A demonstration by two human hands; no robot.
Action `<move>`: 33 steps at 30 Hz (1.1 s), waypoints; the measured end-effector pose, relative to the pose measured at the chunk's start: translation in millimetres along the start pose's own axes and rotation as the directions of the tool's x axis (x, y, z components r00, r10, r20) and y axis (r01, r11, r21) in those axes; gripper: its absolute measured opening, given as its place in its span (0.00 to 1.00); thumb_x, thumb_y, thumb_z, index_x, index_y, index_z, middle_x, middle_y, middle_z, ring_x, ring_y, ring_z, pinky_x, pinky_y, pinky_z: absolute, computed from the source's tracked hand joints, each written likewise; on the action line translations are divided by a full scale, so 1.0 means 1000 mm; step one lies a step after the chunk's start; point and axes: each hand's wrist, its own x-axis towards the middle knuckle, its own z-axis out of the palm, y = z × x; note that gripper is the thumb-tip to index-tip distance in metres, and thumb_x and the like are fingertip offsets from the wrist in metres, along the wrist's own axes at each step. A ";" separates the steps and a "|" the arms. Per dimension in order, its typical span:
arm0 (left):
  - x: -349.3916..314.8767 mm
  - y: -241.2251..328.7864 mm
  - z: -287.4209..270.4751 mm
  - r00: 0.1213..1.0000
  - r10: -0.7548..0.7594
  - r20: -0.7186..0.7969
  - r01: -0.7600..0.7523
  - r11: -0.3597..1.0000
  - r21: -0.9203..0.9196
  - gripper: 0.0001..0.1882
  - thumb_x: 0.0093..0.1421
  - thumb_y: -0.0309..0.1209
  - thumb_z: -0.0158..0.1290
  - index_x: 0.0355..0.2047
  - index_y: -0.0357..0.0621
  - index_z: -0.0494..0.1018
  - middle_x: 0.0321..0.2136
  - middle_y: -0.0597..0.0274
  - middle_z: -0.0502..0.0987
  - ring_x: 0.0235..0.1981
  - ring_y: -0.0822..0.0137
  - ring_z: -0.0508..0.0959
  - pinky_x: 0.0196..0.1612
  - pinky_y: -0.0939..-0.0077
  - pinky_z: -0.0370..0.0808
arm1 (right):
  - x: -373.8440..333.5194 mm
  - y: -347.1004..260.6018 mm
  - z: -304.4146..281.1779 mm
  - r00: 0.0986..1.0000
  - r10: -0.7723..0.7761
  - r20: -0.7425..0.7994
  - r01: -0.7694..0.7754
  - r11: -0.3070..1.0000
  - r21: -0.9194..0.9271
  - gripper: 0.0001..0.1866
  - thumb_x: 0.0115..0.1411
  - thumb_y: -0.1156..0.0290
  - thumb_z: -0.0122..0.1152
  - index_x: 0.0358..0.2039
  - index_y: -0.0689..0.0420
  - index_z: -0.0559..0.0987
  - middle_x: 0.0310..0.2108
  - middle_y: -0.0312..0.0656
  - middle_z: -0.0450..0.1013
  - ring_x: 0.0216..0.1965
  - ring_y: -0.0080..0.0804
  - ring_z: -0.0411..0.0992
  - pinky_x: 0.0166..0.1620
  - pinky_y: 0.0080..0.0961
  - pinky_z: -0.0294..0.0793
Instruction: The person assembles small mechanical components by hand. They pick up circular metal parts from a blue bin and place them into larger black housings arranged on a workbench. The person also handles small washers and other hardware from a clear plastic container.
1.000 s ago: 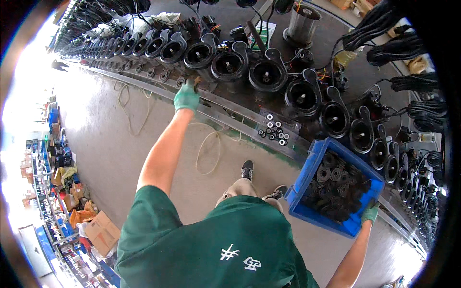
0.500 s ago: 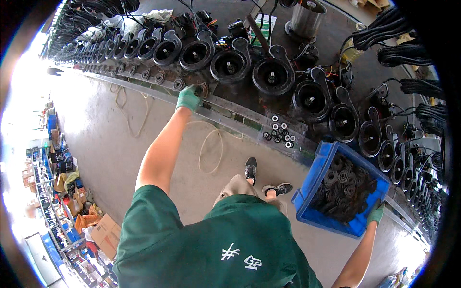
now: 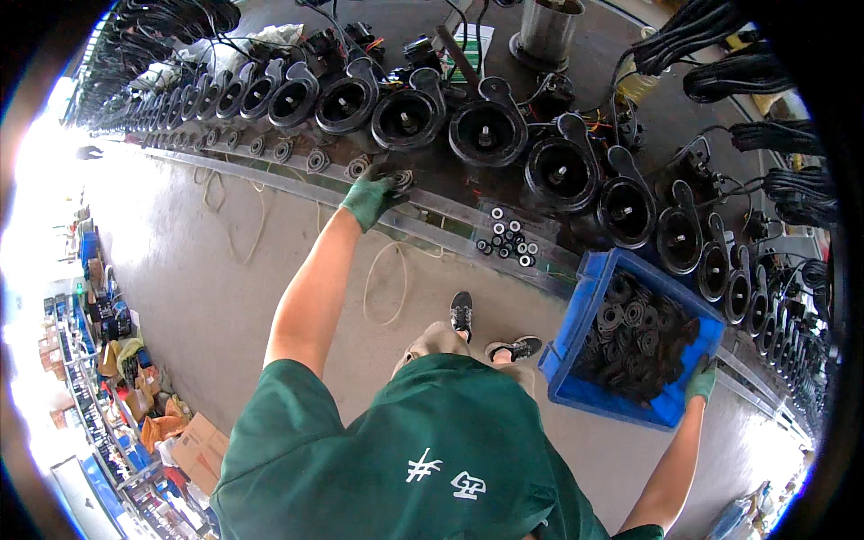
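My left hand point(image 3: 371, 198), in a green glove with dark fingers, is at the bench's front edge. Its fingers close on a small dark round part with ring-shaped ridges point(image 3: 402, 180). Just left of it lies another ridged round part point(image 3: 358, 166), the near end of a row of such parts along the ledge. My right hand point(image 3: 702, 382), gloved too, grips the right rim of a blue plastic crate point(image 3: 562, 346). Many loose dark ridged parts point(image 3: 634, 337) fill the crate, which tilts against the bench edge.
Black round housings with shafts point(image 3: 486, 135) line the bench, cables behind them. Small black-and-white rings point(image 3: 508, 236) cluster on the ledge left of the crate. A metal cylinder point(image 3: 551, 31) stands at the back. A pale hose point(image 3: 387, 283) lies on the floor; cardboard boxes point(image 3: 198, 450) sit at left.
My left hand has shifted right along the ledge, leaving a ridged part lying in the row and now holding another. My right hand stays on the crate. The view has shifted slightly.
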 end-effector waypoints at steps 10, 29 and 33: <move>0.064 -0.068 -0.041 0.900 0.432 -0.061 -0.259 0.642 0.722 0.27 0.57 0.29 0.62 0.57 0.44 0.70 0.41 0.59 0.82 0.39 0.64 0.81 0.35 0.72 0.80 | 0.006 0.016 0.000 0.999 0.049 0.023 -0.046 0.993 -0.112 0.37 0.70 0.42 0.44 0.65 0.63 0.66 0.55 0.65 0.71 0.54 0.63 0.72 0.53 0.48 0.71; 0.016 -0.067 0.087 0.880 0.414 0.231 -0.458 0.613 0.644 0.30 0.50 0.13 0.55 0.56 0.39 0.72 0.54 0.51 0.74 0.54 0.58 0.76 0.55 0.72 0.75 | -0.006 -0.028 -0.010 0.990 0.132 0.056 -0.124 0.985 -0.119 0.39 0.70 0.43 0.42 0.65 0.67 0.65 0.56 0.68 0.69 0.56 0.64 0.70 0.56 0.48 0.70; 0.023 -0.083 0.069 0.796 0.508 0.328 -0.557 0.407 0.724 0.29 0.51 0.15 0.57 0.55 0.42 0.74 0.56 0.50 0.73 0.54 0.56 0.76 0.57 0.70 0.73 | -0.003 -0.016 -0.001 0.995 0.104 0.002 -0.103 0.985 -0.138 0.39 0.70 0.43 0.42 0.64 0.66 0.65 0.58 0.67 0.68 0.58 0.65 0.68 0.58 0.49 0.69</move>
